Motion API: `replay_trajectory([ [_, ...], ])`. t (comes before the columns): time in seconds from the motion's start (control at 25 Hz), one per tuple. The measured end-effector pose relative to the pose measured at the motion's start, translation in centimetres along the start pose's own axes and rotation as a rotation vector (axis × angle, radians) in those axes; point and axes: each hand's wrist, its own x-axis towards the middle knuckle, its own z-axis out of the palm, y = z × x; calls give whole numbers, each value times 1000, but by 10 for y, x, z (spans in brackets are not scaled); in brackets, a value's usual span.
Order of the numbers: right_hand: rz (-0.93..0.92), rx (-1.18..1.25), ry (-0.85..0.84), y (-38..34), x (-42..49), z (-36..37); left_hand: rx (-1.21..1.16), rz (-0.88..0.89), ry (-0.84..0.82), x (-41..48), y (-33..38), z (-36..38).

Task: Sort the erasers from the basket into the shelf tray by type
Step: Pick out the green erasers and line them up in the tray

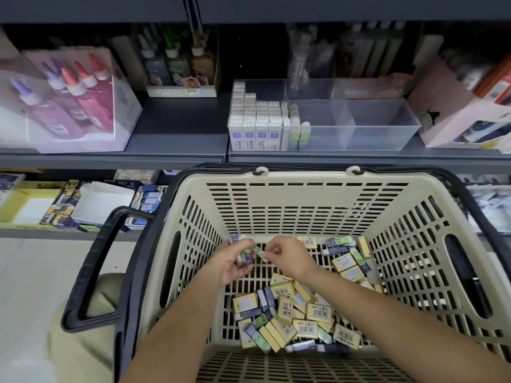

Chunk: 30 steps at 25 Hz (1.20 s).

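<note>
Pinching green eraser [259, 252], right hand [287, 257] beside eraser-holding left hand [231, 265].

Single head-worn view, looking forward and down, close over the basket [304, 194], shelf tray [387, 125] beyond

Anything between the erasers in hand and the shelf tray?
The left hand and right hand hold erasers low in the basket. Its far wall stands between them and the tray, so lift over the rim. Nothing else visible blocks.
</note>
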Motion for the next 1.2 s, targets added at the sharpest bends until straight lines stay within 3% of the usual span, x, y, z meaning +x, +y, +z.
replay_trajectory([
  [0.2,73,-346,-119,0,12,24,-61,35,63,1,3,-6],
  [0.36,63,-450,-63,2,20,19,-33,-10,32,1,4,-3],
  [0.56,-17,-152,1,7,15,-20,-25,-24,83,-1,7,4],
  [0.92,-19,402,-35,-14,-16,-93,14,22,-173,-24,23,46],
  [1.04,-66,419,-7,-24,-31,-115,173,170,-192,-42,42,62],
  [1.2,-200,462,58,-47,-49,-159,529,535,-112,-74,73,78],
])
